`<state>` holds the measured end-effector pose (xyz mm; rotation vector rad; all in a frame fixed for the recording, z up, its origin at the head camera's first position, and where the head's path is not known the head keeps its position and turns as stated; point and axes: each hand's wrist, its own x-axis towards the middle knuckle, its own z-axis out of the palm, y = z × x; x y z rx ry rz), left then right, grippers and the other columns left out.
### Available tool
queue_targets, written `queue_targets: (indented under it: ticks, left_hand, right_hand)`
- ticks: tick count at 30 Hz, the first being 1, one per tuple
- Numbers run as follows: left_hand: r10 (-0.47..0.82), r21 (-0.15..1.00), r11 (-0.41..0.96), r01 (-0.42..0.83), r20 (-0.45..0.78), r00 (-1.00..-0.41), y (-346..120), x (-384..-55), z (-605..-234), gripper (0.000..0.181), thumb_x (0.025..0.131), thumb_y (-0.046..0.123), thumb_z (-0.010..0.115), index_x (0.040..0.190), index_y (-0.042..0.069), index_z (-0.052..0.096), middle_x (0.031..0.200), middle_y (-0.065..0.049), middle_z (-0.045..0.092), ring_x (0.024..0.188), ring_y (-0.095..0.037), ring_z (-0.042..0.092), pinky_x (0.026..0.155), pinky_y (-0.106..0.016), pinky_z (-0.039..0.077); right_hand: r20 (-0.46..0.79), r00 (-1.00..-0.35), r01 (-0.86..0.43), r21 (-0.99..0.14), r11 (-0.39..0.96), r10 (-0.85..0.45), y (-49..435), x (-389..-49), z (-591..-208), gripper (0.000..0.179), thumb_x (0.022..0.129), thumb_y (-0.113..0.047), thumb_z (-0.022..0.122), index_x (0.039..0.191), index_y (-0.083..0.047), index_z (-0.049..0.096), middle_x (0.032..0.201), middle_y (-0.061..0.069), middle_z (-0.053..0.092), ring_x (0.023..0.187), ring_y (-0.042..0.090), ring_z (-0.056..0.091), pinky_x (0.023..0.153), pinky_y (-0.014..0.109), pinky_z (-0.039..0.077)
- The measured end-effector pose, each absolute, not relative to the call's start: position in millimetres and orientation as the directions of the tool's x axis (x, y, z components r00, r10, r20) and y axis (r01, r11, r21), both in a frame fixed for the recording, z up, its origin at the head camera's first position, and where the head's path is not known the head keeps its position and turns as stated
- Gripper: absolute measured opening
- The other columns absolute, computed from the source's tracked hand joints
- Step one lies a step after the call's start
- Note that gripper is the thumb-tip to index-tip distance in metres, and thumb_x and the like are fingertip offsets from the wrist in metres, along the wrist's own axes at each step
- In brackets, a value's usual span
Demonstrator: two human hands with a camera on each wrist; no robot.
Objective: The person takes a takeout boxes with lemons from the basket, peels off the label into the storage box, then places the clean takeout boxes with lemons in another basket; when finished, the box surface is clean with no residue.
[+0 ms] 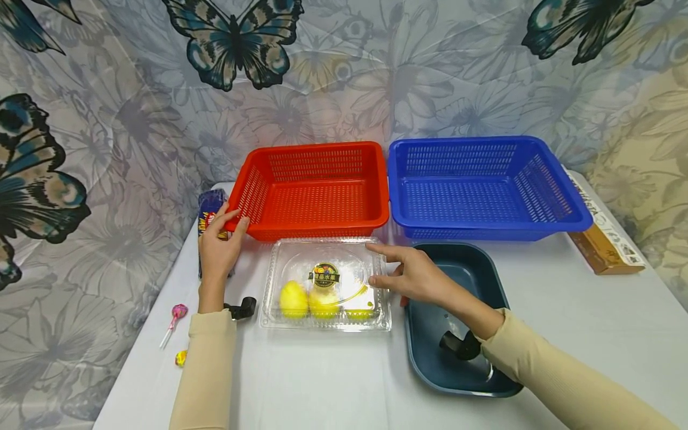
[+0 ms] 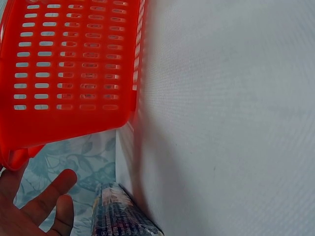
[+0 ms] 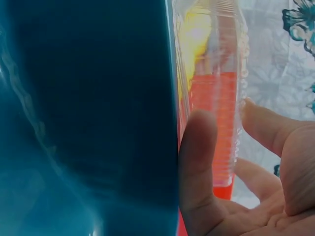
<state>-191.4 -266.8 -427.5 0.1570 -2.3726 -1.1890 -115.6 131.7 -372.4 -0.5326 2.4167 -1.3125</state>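
Note:
A clear plastic clamshell box (image 1: 349,251) with a dark fruit label stands on the table, lid down, with yellow rounded fruit (image 1: 294,300) inside. My right hand (image 1: 411,272) is at its right side, fingers apart; one reaches the back right corner of the lid. In the right wrist view, that hand's fingers (image 3: 197,147) lie between the box wall and the dark blue tray (image 3: 98,118). My left hand (image 1: 220,248) touches the front left corner of the red basket (image 1: 314,230), its other fingers spread in the left wrist view.
Right of the red basket stands a blue basket (image 1: 484,230), with a brown and white box (image 1: 607,239) beside it. A dark blue packet (image 1: 211,206) is behind my left hand. A pink lollipop (image 1: 179,312) and a yellow-wrapped sweet (image 1: 181,358) lie at the left edge.

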Motion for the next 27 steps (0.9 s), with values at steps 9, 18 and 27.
queue_targets:
  ticks: [9, 18, 27]
  left_hand:
    - [-0.306, 0.781, 0.616, 0.102, 0.357, -0.883, -266, -192, -424, 0.044, 0.094, 0.045, 0.070, 0.128, 0.017, 0.073, 0.153, 0.008, 0.054, 0.144, -0.018, 0.049, 0.090, -0.029, 0.052]
    - [-0.257, 0.755, 0.648, 0.099, 0.339, -0.905, -267, -190, -419, 0.048, 0.094, 0.043, 0.070, 0.130, 0.011, 0.070, 0.157, 0.000, 0.050, 0.148, -0.029, 0.043, 0.120, -0.052, 0.035]
    - [-0.091, 0.697, 0.682, 0.223, 0.383, -0.919, -254, -169, -390, 0.053, 0.093, 0.039, 0.072, 0.139, 0.012, 0.064, 0.164, -0.004, 0.038, 0.152, -0.040, 0.027, 0.121, -0.069, 0.017]
  right_hand:
    - [-0.190, -0.848, -0.137, -0.824, 0.550, -0.495, 132, -123, -366, 0.069, 0.093, -0.021, 0.075, 0.155, -0.017, 0.045, 0.146, 0.036, 0.048, 0.045, 0.018, 0.063, 0.054, 0.035, 0.057]
    - [-0.158, -0.862, -0.181, -0.792, 0.583, -0.482, 135, -123, -355, 0.066, 0.095, -0.025, 0.073, 0.154, -0.015, 0.046, 0.150, 0.031, 0.049, 0.045, 0.019, 0.063, 0.052, 0.034, 0.056]
    - [0.012, -0.907, -0.272, -0.778, 0.566, -0.421, 144, -132, -343, 0.055, 0.095, -0.020, 0.072, 0.147, -0.012, 0.056, 0.130, 0.020, 0.068, 0.073, 0.023, 0.066, 0.057, 0.030, 0.055]
